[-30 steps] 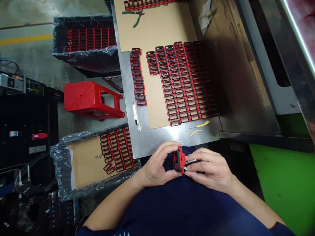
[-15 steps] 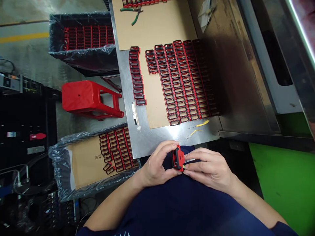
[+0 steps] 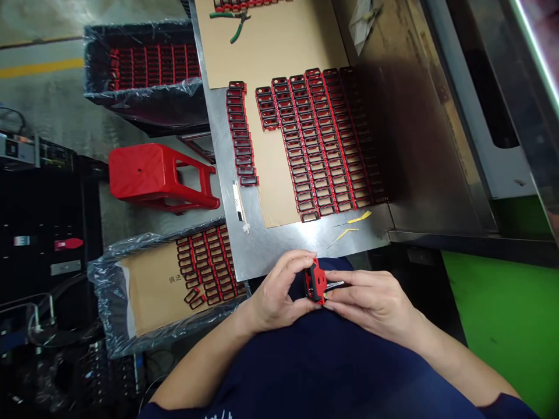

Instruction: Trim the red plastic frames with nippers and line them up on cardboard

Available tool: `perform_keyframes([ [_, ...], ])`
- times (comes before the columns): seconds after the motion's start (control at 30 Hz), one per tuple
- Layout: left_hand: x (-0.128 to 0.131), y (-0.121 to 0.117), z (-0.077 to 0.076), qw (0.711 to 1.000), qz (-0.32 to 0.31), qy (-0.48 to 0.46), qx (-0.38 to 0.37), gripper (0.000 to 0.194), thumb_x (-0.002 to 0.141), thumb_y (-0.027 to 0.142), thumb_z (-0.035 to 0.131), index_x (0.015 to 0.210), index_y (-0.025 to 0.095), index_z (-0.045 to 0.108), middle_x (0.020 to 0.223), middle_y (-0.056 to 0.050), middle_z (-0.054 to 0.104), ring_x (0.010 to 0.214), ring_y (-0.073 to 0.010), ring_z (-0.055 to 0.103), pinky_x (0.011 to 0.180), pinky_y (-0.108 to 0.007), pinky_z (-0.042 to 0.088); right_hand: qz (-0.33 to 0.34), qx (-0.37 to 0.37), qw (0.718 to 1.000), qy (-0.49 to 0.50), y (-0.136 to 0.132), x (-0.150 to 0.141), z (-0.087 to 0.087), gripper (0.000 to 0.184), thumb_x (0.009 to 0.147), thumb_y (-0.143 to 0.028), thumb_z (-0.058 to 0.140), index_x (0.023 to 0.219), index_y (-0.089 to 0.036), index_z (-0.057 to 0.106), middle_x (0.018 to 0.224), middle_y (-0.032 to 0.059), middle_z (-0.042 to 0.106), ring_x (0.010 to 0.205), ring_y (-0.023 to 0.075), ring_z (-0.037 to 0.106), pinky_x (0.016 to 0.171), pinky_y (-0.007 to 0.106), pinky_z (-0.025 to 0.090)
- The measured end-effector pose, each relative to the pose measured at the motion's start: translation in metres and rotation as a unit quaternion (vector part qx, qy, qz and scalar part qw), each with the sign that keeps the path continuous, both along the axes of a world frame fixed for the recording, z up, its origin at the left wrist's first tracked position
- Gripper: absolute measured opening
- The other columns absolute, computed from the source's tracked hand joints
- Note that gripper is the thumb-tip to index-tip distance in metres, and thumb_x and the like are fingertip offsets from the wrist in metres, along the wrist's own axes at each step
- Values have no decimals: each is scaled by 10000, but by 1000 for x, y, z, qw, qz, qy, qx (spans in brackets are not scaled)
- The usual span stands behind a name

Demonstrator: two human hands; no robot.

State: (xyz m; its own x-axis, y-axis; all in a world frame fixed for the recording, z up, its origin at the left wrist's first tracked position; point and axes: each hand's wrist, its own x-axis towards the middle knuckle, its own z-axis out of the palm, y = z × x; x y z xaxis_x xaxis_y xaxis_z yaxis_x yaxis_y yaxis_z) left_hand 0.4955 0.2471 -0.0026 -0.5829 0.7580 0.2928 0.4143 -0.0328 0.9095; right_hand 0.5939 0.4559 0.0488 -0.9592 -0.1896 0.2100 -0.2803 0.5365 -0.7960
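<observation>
My left hand is closed around a red-and-black plastic frame, gripping its ends between thumb and fingers, just in front of my body. My right hand is closed too, its fingertips close against the frame's red side. A thin, shiny metal tool sticks out between those fingers; its exact kind is unclear. On the bench beyond, many similar frames stand in tight rows, with a shorter single row to the left.
A metal bench carries cardboard, green-handled pliers, a white-and-black strip and two yellow-ended thin tools. Left of it are a red stool and two plastic-lined bins of frames. A metal wall rises right.
My right fingers have shifted slightly, and more of the thin metal tool shows between them. The left hand keeps its hold on the frame.
</observation>
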Motion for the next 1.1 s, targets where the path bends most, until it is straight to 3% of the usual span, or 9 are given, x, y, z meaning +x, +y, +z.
perform_keyframes([
  [0.13, 0, -1, 1, 1000, 4, 6, -8, 699, 841, 277, 784, 1434, 222, 417, 1264, -168, 581, 1189, -271, 608, 991, -434, 574, 7, 3, 1000, -6, -1, -1, 4, 93, 1029, -200, 635, 1026, -161, 720, 1131, 65, 724, 1019, 163, 721, 883, 212, 616],
  [0.37, 0, -3, 2, 1000, 5, 7, -24, 704, 840, 289, 784, 1433, 238, 410, 1259, -165, 584, 1171, -281, 617, 975, -445, 577, 15, 22, 1000, -7, -4, -3, 9, 124, 1049, -202, 591, 1017, -164, 704, 1124, 56, 723, 939, 154, 731, 812, 219, 629],
  [0.6, 0, -4, 2, 1000, 21, 8, -21, 687, 818, 325, 811, 1388, 211, 444, 1242, -165, 595, 1156, -267, 629, 980, -419, 580, 25, 26, 999, -7, -5, -2, 9, 88, 1054, -160, 557, 1031, -168, 641, 1118, 62, 716, 977, 159, 719, 824, 228, 609],
  [0.8, 3, -4, 1, 999, 33, -15, -27, 654, 809, 300, 819, 1356, 220, 469, 1241, -153, 598, 1172, -266, 621, 992, -435, 572, 19, -7, 1000, -22, -9, 1, 6, 166, 1024, -116, 587, 869, -160, 549, 944, 62, 725, 952, 185, 729, 798, 245, 602],
  [0.87, 6, -4, -3, 997, 37, -60, -17, 638, 817, 271, 807, 1357, 228, 470, 1266, -152, 582, 1209, -270, 607, 1018, -447, 559, -29, -77, 994, -74, -11, 0, 2, 176, 999, -156, 647, 843, -161, 568, 968, 63, 737, 923, 183, 736, 772, 233, 603],
  [0.93, 10, -6, -9, 988, 43, -148, 16, 633, 834, 277, 788, 1371, 250, 453, 1333, -154, 539, 1227, -264, 610, 1020, -442, 564, -117, -228, 948, -188, -12, -2, -6, 248, 948, -271, 740, 807, -158, 571, 940, 74, 744, 832, 187, 746, 710, 230, 613],
  [1.03, 14, -10, -18, 952, 52, -292, 75, 641, 855, 339, 776, 1381, 312, 411, 1456, -143, 458, 1252, -249, 618, 1032, -438, 568, -228, -451, 787, -355, -11, -5, -21, 436, 825, -467, 845, 788, -155, 542, 830, 77, 731, 653, 172, 720, 597, 228, 607],
  [1.07, 15, -12, -21, 941, 59, -321, 89, 652, 851, 374, 781, 1377, 327, 400, 1484, -140, 440, 1273, -257, 609, 1046, -454, 561, -241, -488, 749, -379, -11, -5, -25, 462, 794, -492, 863, 799, -154, 547, 808, 67, 724, 621, 159, 704, 578, 220, 599],
  [1.1, 16, -14, -24, 934, 68, -338, 97, 667, 841, 418, 786, 1370, 337, 389, 1502, -139, 429, 1302, -271, 593, 1061, -475, 551, -243, -503, 734, -388, -10, -5, -28, 458, 778, -493, 874, 817, -152, 570, 784, 53, 715, 611, 146, 693, 585, 213, 594],
])
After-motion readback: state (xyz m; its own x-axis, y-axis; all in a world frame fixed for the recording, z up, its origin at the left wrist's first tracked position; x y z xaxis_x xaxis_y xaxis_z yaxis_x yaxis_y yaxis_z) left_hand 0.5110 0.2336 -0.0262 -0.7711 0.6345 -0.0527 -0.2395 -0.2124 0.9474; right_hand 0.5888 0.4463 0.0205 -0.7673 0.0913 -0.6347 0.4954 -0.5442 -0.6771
